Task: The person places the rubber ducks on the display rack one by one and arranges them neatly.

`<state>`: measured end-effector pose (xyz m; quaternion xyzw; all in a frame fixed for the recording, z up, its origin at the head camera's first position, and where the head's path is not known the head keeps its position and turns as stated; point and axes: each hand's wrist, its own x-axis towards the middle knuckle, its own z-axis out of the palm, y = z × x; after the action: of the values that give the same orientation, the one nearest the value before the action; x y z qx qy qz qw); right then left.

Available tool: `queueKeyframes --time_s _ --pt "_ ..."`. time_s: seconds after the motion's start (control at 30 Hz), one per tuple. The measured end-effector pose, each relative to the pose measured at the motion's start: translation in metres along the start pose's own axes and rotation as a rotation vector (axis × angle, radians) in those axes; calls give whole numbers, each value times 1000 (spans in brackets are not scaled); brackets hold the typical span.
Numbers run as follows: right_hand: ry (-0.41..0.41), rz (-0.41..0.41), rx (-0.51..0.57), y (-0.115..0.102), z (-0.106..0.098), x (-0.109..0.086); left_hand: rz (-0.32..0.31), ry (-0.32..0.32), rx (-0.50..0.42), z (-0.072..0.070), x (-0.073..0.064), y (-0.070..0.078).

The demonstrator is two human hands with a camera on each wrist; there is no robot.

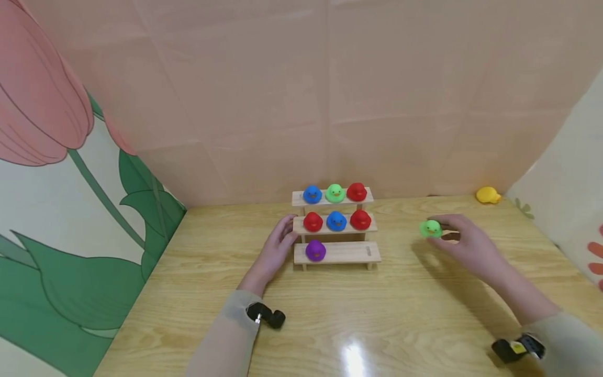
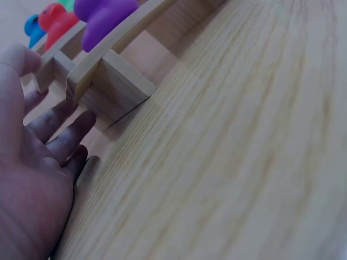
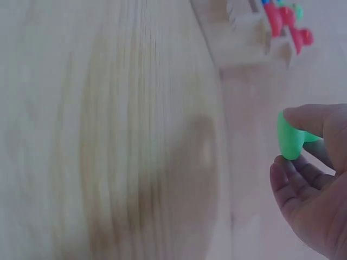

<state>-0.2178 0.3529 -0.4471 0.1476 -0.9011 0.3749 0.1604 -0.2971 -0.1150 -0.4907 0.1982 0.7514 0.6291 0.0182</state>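
Note:
A three-tier wooden display stand [image 1: 346,253] stands on the table. My left hand [image 1: 277,245] holds its left end at the middle tier, thumb in front and fingers at the side. Out to the right, my right hand [image 1: 473,246] pinches a green rubber duck [image 1: 431,229] above the table. A purple duck [image 1: 315,251] sits at the left of the bottom tier. On the middle tier are a red duck [image 1: 313,222], a blue duck [image 1: 336,221] and another red duck [image 1: 360,220]. The top tier bears a blue duck [image 1: 312,195], a green duck [image 1: 335,193] and a red duck [image 1: 356,192].
A yellow duck [image 1: 488,195] lies on its side at the table's far right corner. Behind the wooden table [image 1: 330,319] hangs a pinkish cloth [image 1: 264,104]. A wall with painted flowers [image 1: 42,84] borders the left side, and a pale wall [image 1: 565,193] the right.

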Motion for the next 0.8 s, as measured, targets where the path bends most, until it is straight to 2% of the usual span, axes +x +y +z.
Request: queueKeyframes --time_s 0.27,0.53,0.8 --pt "-15 -101 17 -43 18 -6 -13 5 22 0 -1 2" --pt "-77 -92 27 -75 38 -5 -1 1 14 -1 -1 2" --pt "-150 -86 67 -89 67 1 0 0 24 0 -2 2"
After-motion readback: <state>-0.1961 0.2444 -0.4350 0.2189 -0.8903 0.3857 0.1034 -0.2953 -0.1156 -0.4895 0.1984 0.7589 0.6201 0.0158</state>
